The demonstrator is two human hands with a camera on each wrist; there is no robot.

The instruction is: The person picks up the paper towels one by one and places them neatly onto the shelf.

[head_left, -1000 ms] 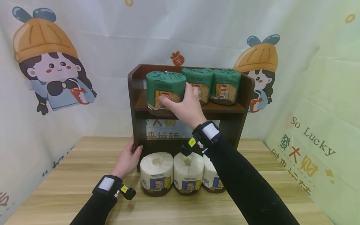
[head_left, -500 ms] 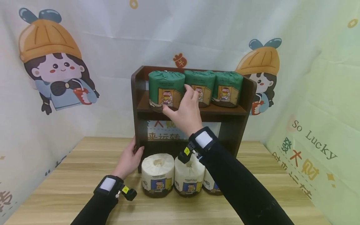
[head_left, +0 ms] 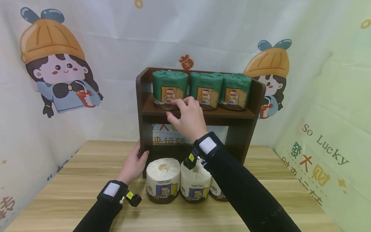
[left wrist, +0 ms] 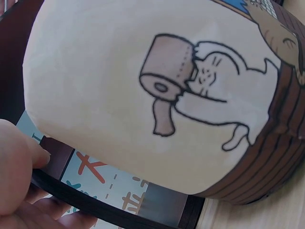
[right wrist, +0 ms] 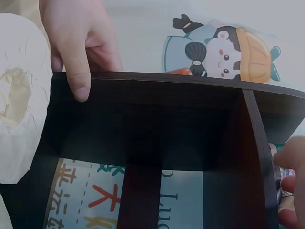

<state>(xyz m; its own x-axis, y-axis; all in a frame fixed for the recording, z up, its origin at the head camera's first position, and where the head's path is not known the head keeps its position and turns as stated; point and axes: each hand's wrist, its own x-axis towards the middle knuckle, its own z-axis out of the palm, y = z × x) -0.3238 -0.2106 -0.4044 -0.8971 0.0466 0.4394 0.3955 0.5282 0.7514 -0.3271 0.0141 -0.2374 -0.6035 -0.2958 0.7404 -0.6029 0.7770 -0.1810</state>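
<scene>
A dark brown two-tier shelf (head_left: 242, 138) stands on the table. My left hand (head_left: 131, 166) grips its left side panel low down, thumb (right wrist: 80, 86) on the inner face and fingers outside. Three green-wrapped toilet rolls line the upper tier: a left one (head_left: 170, 80), a middle one (head_left: 203, 80) and a right one (head_left: 236, 83). At the front lower edge of the left green roll is my right hand (head_left: 191, 120), its fingers loosely bent and fingertips close to the wrapper. Nothing shows between thumb and fingers.
In front of the shelf stand three cream-wrapped toilet rolls: left (head_left: 163, 188), middle (head_left: 195, 188) and right (head_left: 217, 188), the last partly behind my right sleeve (head_left: 240, 180). A printed cloth (head_left: 116, 54) hangs behind and beside the wooden table (head_left: 145, 219).
The left green roll has moved back and settled onto the upper tier beside the others. My right hand has released it and slid down to its base. My left hand keeps its place.
</scene>
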